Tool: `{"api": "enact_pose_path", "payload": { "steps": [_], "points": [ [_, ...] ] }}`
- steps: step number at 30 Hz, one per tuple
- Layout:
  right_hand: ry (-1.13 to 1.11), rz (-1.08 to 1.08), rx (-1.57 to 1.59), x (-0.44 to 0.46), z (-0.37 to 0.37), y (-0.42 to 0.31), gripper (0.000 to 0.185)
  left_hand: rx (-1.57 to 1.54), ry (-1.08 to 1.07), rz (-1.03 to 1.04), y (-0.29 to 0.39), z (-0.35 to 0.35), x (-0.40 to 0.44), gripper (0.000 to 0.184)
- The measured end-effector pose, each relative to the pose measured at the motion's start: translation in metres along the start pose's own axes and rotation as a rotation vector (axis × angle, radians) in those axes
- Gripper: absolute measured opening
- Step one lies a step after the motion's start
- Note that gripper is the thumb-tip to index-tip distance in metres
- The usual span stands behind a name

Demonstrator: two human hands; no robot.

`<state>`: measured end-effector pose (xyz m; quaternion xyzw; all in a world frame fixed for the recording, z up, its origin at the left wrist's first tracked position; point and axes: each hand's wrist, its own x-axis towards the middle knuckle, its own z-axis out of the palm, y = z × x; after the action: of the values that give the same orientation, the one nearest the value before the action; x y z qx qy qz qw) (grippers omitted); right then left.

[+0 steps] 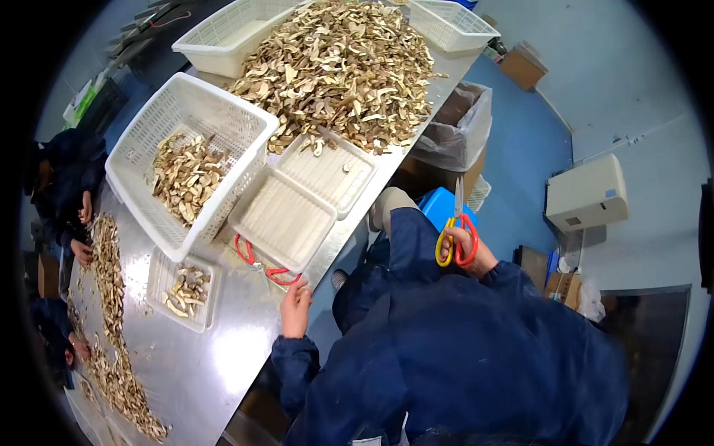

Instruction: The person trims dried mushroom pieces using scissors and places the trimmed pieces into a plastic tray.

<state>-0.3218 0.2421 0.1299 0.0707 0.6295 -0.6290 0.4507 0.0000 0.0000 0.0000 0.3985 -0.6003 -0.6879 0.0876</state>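
My right hand [476,256] is closed around the handles of a pair of scissors [459,208], one handle yellow and one red, with the blades pointing away from my body. My left hand [295,308] is at the table's edge, its fingers partly bent and apart. Its fingertips are beside a red-handled cutting tool [282,277], and I cannot tell whether they touch. That tool lies partly against a shallow white tray [284,219]. A second shallow tray [338,175] adjoins it and holds a few dried mushroom slices [318,143].
A large heap of mushroom slices [342,70] covers the table's far end. A white basket [253,123] and a small tray [216,301] hold more slices. Co-workers' hands [80,253] work along a row of slices [108,297] at left. A lined bin [465,134] stands beside the table.
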Motion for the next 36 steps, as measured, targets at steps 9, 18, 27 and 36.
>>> {"api": "enact_pose_path", "payload": {
  "steps": [9, 18, 27, 36],
  "points": [
    [0.063, -0.055, -0.062, 0.070, 0.016, -0.079, 0.036, -0.055, 0.066, -0.018, -0.005, 0.037, 0.040, 0.024],
    [0.297, -0.219, -0.376, 0.351, -0.070, -0.219, 0.052, 0.130, -0.193, 0.269, 0.128, 0.136, 0.177, 0.026],
    [0.874, -0.509, -1.328, 0.592, -0.188, -0.280, 0.042, 0.024, -0.350, 0.441, 0.172, 0.209, 0.284, 0.026],
    [-0.093, -0.036, -0.527, 0.448, -0.207, -0.294, 0.024, -0.057, -0.665, 0.174, 0.121, 0.316, 0.307, 0.023]
  ]
}}
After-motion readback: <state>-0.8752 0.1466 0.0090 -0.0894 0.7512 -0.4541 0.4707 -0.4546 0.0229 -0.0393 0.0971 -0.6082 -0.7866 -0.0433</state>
